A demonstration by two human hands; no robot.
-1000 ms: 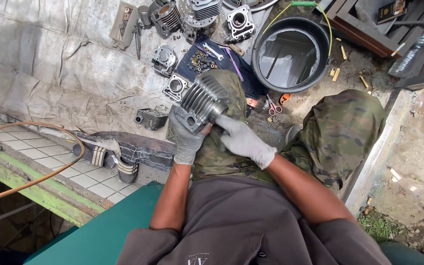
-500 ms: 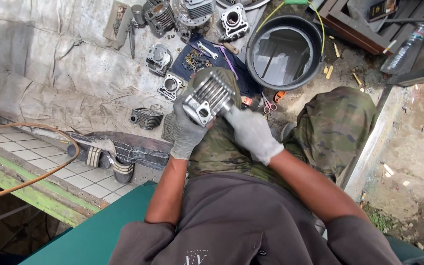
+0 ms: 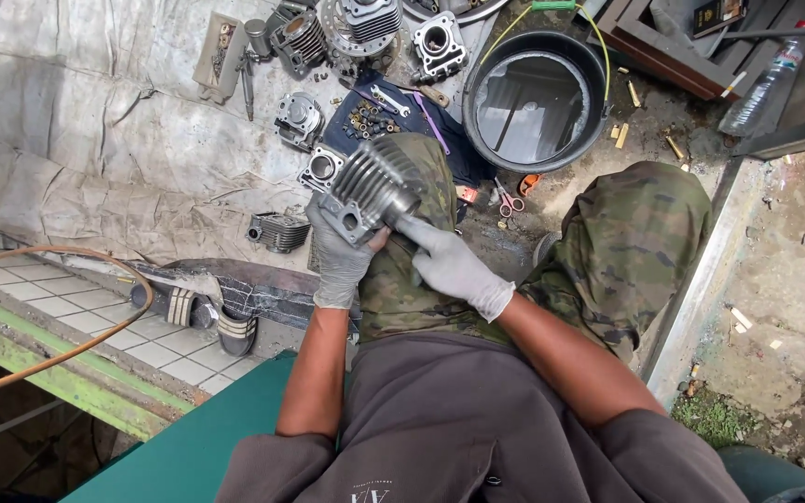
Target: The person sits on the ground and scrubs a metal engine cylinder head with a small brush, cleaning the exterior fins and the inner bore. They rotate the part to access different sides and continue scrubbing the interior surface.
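A grey finned engine cylinder (image 3: pixel 372 184) rests on my left knee, which is clad in camouflage trousers. My left hand (image 3: pixel 337 261), in a grey glove, grips the cylinder from below at its flanged end. My right hand (image 3: pixel 454 268), in a pale glove, lies beside it with the fingers reaching into the cylinder's open end. I sit on a green seat (image 3: pixel 199 447) with both knees spread.
A black bucket (image 3: pixel 477 121) holding dark liquid stands ahead. Engine parts lie on the grey sheet: a cylinder head (image 3: pixel 298 119), a finned piece (image 3: pixel 277 231), a crankcase part (image 3: pixel 438 42), small bolts on a dark cloth (image 3: pixel 375 121). An orange hose (image 3: pixel 95 340) curves left. Sandals (image 3: pixel 207 317) sit by the tiles.
The cylinder has been turned and lifted a little on my knee. My right hand's fingers have moved to its open end.
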